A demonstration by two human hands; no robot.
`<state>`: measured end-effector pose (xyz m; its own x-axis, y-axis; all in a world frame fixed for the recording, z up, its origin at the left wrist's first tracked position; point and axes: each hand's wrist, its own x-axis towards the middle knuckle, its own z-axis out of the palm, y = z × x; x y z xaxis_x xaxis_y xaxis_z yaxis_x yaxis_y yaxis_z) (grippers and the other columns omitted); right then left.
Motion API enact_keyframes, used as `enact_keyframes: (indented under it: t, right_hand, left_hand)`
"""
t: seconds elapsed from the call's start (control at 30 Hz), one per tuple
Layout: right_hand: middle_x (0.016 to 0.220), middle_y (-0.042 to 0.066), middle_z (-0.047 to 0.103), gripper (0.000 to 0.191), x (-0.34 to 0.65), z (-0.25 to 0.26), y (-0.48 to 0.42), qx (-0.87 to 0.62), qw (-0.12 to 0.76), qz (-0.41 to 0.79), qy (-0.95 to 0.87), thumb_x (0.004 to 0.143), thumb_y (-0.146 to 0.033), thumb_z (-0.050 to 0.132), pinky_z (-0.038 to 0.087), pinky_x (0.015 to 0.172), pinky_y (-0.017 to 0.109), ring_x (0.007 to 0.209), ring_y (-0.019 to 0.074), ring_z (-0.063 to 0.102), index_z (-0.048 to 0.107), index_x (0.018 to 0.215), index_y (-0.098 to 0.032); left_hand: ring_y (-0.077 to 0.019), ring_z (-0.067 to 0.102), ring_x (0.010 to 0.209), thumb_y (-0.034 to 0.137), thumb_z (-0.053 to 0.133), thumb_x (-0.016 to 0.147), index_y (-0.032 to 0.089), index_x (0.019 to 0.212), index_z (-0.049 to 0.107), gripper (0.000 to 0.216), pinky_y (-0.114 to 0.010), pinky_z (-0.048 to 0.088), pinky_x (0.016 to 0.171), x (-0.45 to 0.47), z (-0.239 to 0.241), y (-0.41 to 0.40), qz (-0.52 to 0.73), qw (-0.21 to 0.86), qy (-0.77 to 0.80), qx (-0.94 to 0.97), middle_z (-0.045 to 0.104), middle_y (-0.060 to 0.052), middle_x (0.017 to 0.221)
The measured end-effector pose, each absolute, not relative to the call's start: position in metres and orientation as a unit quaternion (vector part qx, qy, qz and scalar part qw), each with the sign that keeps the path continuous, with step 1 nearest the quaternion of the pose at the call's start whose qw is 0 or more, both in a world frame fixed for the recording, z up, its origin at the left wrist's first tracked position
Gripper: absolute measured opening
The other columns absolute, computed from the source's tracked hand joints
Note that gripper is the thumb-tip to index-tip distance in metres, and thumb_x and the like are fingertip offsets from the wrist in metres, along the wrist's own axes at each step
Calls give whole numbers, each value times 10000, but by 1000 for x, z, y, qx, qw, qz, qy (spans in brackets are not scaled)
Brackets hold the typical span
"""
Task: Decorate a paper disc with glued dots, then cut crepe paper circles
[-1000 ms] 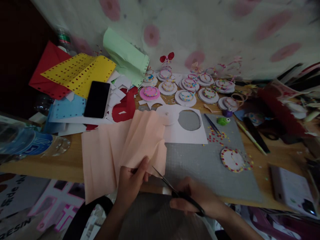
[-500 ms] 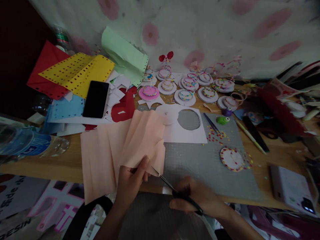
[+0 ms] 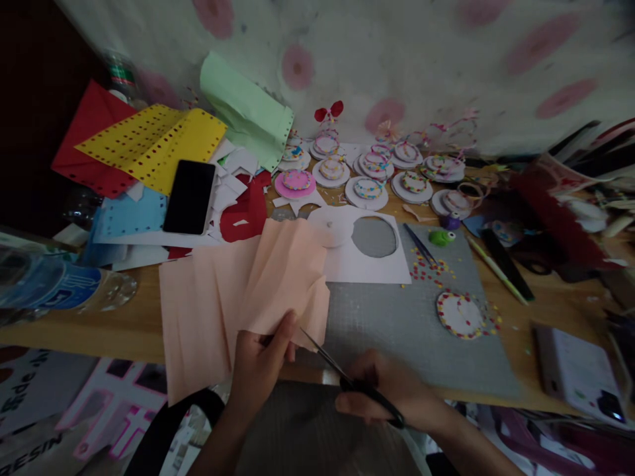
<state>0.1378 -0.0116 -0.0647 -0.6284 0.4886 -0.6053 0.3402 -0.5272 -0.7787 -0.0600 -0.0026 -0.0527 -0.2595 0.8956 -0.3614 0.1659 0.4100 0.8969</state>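
My left hand pinches the near edge of a folded peach paper sheet that hangs over the front of the wooden table. My right hand is closed around the black handles of a pair of scissors. The thin blades point up and left, and their tips reach the paper's lower edge just right of my left thumb. Both hands sit low, in front of the table's edge.
A grey cutting mat holds a white sheet with a round hole and a bead-rimmed white disc. Several decorated paper cakes line the back. Coloured papers and a black phone lie left, a plastic bottle nearer.
The scissor tips nudged toward the paper's edge and back again. Hands and paper stay almost where they were.
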Motion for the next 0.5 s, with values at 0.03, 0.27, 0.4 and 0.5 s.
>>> enact_keyframes:
  t: [0.03, 0.27, 0.4, 0.5]
  right_hand:
    - [427, -52, 428, 531, 138, -64, -11, -429, 47, 761, -485, 746, -598, 671, 209, 379, 204, 389, 52, 350, 491, 493, -168]
    - [425, -70, 363, 525, 138, -65, -10, -426, 55, 757, -492, 741, -565, 697, 182, 394, 219, 402, 47, 303, 462, 485, -171]
    - [428, -74, 342, 521, 139, -66, -12, -424, 61, 752, -501, 744, -537, 709, 175, 396, 217, 408, 47, 290, 451, 476, -172]
    - [421, -70, 359, 521, 138, -67, -13, -428, 60, 751, -499, 742, -543, 706, 185, 389, 211, 399, 48, 300, 460, 473, -171]
  left_hand:
    - [-112, 466, 383, 451, 624, 795, 218, 362, 435, 527, -236, 365, 451, -59, -52, -3, 388, 471, 694, 383, 445, 24, 355]
    - [-95, 451, 381, 433, 631, 791, 213, 378, 449, 502, -219, 362, 446, -59, -49, -2, 397, 473, 693, 373, 449, 36, 370]
    - [-94, 431, 363, 437, 616, 801, 217, 367, 440, 518, -225, 348, 425, -61, -51, -2, 390, 482, 688, 378, 434, 34, 354]
    - [-86, 403, 357, 435, 619, 802, 214, 376, 443, 511, -222, 322, 409, -60, -51, -3, 394, 481, 692, 366, 416, 42, 356]
